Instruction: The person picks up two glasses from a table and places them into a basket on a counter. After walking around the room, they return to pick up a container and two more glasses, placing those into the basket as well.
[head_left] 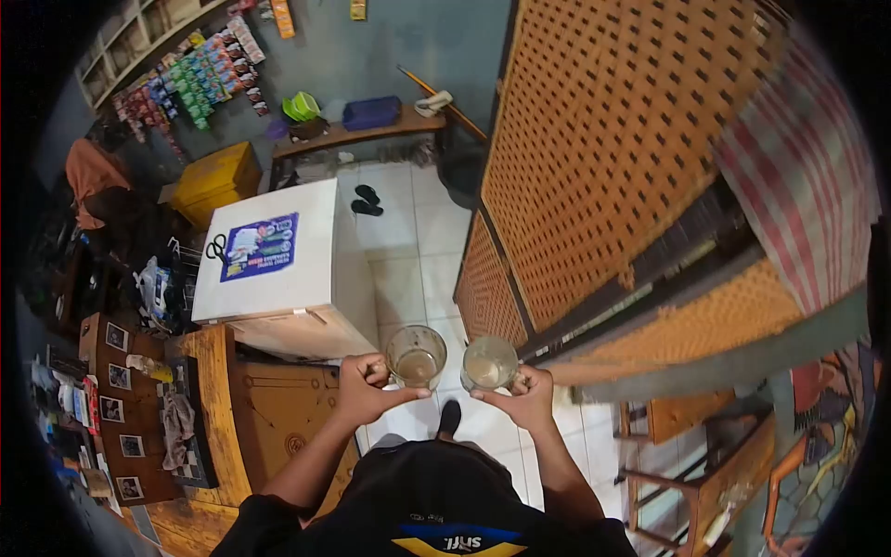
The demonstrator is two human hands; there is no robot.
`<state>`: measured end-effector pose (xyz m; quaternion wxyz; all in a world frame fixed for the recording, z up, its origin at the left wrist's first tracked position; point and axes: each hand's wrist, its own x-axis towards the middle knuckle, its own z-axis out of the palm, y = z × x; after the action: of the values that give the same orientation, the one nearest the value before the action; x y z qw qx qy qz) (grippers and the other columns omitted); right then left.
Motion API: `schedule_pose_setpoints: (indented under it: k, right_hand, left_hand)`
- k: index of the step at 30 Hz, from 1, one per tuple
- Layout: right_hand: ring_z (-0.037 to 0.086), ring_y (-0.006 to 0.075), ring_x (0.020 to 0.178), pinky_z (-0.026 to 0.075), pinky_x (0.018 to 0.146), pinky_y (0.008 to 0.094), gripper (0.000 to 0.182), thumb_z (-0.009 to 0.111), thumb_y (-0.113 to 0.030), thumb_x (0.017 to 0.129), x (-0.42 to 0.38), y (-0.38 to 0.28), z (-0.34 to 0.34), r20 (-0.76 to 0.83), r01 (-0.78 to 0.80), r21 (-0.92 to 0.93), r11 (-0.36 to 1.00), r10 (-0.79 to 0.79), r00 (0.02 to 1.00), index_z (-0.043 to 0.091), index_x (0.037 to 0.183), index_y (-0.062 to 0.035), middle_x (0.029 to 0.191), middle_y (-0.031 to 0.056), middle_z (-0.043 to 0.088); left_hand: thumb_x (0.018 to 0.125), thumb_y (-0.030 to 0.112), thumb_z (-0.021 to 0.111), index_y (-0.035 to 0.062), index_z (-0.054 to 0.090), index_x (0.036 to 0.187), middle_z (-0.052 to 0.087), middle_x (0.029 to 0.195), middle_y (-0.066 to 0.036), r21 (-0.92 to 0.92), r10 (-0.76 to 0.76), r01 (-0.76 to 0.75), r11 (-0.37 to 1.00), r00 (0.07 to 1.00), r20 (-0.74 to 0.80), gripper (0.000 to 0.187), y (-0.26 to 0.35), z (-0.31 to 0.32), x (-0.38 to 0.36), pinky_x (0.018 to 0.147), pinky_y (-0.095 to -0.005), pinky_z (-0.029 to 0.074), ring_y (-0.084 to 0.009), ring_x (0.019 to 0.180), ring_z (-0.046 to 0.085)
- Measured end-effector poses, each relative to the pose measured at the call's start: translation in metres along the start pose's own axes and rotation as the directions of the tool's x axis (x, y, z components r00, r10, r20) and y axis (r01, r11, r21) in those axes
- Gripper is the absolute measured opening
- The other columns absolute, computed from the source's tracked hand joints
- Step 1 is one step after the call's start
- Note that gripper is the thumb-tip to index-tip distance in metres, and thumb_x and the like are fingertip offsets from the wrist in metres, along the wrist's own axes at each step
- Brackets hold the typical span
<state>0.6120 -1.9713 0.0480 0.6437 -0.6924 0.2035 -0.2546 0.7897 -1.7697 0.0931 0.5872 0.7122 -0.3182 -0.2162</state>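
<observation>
Two clear glass mugs are held out in front of my body, side by side with a small gap between them. My left hand [364,388] is closed around the handle of the left glass mug [416,356], its thumb stretched along the mug's near side. The handle of the right glass mug [489,363] is gripped by my right hand [525,396], thumb also against the glass. Looking down into both, I see a cloudy, brownish bottom; whether that is liquid or the floor showing through, I cannot make out.
A white chest [269,251] with scissors [216,248] on top stands ahead left, beside a wooden table [223,399]. Woven panels [594,158] rise on the right, near wooden stools [687,418]. Black sandals [368,200] lie on the tiles before a bench [343,133].
</observation>
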Motion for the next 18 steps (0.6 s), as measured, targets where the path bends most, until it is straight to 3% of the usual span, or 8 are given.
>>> schedule_pose_setpoints:
  k: [5, 9, 11, 12, 14, 18]
  right_hand:
    - [0.025, -0.0003, 0.051, 0.022, 0.045, 0.0196, 0.031, 0.089, -0.017, 0.064, 0.071, -0.030, 0.000, 0.076, -0.117, -0.157, 0.981, 0.130, 0.989, 0.070, 0.083, -0.0023, 0.055, -0.0137, 0.030]
    - [0.025, -0.0003, 0.051, 0.021, 0.045, 0.0203, 0.030, 0.089, -0.016, 0.064, 0.122, -0.005, 0.010, 0.118, -0.083, 0.000, 0.997, 0.083, 0.990, 0.070, 0.082, -0.0026, 0.056, -0.0134, 0.030]
    - [0.023, 0.0001, 0.051, 0.019, 0.045, 0.0213, 0.029, 0.090, -0.017, 0.063, 0.143, 0.002, 0.017, 0.089, -0.209, -0.049, 0.977, 0.213, 0.973, 0.067, 0.075, -0.0045, 0.055, -0.0129, 0.029]
    - [0.022, 0.0009, 0.051, 0.018, 0.045, 0.0221, 0.038, 0.091, -0.018, 0.062, 0.156, 0.010, 0.023, 0.095, -0.142, -0.034, 0.989, 0.144, 0.985, 0.054, 0.062, -0.0080, 0.055, -0.0121, 0.028]
    - [0.022, 0.0011, 0.050, 0.018, 0.045, 0.0224, 0.046, 0.091, -0.018, 0.062, 0.180, 0.029, 0.031, 0.120, -0.099, -0.086, 0.991, 0.109, 0.987, 0.046, 0.059, -0.0100, 0.055, -0.0117, 0.027]
    - [0.023, 0.0018, 0.050, 0.018, 0.045, 0.0234, 0.064, 0.091, -0.019, 0.061, 0.235, 0.004, 0.057, 0.129, -0.019, -0.272, 0.962, 0.056, 0.990, 0.028, 0.057, -0.0141, 0.054, -0.0107, 0.025]
  left_hand:
    - [0.059, 0.014, 0.091, 0.0158, 0.021, 0.057, 0.026, 0.053, 0.010, -0.145, -0.113, 0.096, 0.985, 0.988, -0.110, 0.071, 0.009, 0.006, 0.043, 0.046, -0.0218, 0.019, -0.0022, 0.052, 0.023]
    - [0.059, 0.012, 0.091, 0.0164, 0.022, 0.057, 0.028, 0.053, 0.010, -0.131, -0.073, 0.049, 0.990, 0.980, -0.185, 0.069, -0.002, -0.013, 0.080, 0.045, -0.0215, 0.020, -0.0017, 0.051, 0.023]
    - [0.059, 0.012, 0.091, 0.0164, 0.022, 0.057, 0.029, 0.053, 0.010, -0.108, -0.114, 0.093, 0.990, 0.970, -0.216, 0.068, -0.009, -0.025, 0.097, 0.046, -0.0210, 0.021, -0.0017, 0.052, 0.024]
    - [0.059, 0.012, 0.091, 0.0163, 0.023, 0.056, 0.029, 0.053, 0.010, -0.116, -0.126, 0.102, 0.988, 0.965, -0.230, 0.067, -0.008, -0.031, 0.108, 0.046, -0.0207, 0.021, -0.0015, 0.052, 0.024]
    - [0.059, 0.012, 0.091, 0.0161, 0.024, 0.056, 0.029, 0.053, 0.011, -0.113, -0.142, 0.117, 0.987, 0.958, -0.250, 0.066, -0.008, -0.043, 0.128, 0.046, -0.0206, 0.021, -0.0014, 0.052, 0.025]
    - [0.059, 0.012, 0.091, 0.0156, 0.028, 0.055, 0.029, 0.053, 0.011, -0.182, -0.184, 0.140, 0.973, 0.950, -0.254, 0.063, -0.025, -0.074, 0.174, 0.046, -0.0205, 0.021, -0.0010, 0.051, 0.025]
